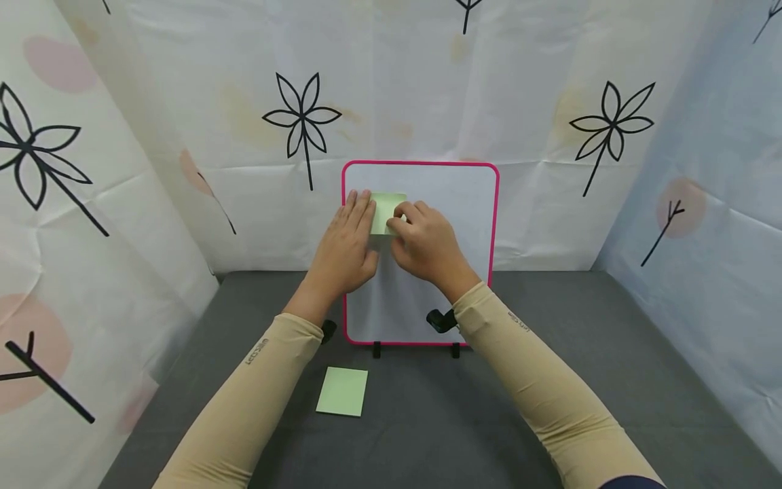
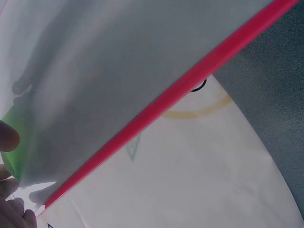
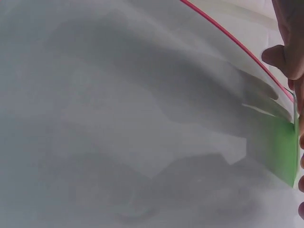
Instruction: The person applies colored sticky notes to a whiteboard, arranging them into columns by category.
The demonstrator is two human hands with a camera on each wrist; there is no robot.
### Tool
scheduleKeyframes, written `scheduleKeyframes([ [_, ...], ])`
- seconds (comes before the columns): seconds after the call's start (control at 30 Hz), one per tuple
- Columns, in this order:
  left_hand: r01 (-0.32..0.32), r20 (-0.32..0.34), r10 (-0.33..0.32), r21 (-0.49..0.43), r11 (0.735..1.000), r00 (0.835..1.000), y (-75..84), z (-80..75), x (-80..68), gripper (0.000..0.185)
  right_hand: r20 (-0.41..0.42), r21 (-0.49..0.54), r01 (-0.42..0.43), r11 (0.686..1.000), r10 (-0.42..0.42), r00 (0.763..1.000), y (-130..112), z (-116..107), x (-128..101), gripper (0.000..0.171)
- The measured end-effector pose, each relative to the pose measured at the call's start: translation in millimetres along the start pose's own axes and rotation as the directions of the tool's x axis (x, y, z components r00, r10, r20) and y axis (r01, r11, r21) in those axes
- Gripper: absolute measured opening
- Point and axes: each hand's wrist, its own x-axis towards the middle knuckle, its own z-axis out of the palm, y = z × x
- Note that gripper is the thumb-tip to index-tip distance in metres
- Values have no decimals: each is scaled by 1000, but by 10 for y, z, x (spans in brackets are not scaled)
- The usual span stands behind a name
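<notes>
A light green sticky note (image 1: 387,209) is up against the upper left part of a whiteboard (image 1: 467,204) with a pink frame. My left hand (image 1: 343,248) lies with straight fingers along the note's left edge, its thumb held apart below. At the note's right edge, my right hand (image 1: 427,243) has its fingers curled and pinches the paper between thumb and forefinger. In the right wrist view the green paper (image 3: 280,149) stands close to the board, partly hidden by fingers. Only fingertips and a strip of the green note (image 2: 18,152) show in the left wrist view.
On the dark grey table (image 1: 427,421), a light green pad of notes (image 1: 342,392) lies in front of the board. Two small black feet (image 1: 377,350) hold up the board's lower edge. White cloth walls (image 1: 427,102) with printed flowers enclose the back and sides.
</notes>
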Motion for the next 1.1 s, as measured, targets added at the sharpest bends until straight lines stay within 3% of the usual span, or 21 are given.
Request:
scheduleKeyframes([
  [0.43,12,15,-12,15,1000,1000,1,1,-4,81,54,-65,-150,986,154,987,-29,-10,195,49],
  [1.1,9,14,-10,58,998,1000,6,24,-13,86,164,-147,-143,979,166,972,-44,80,215,58],
])
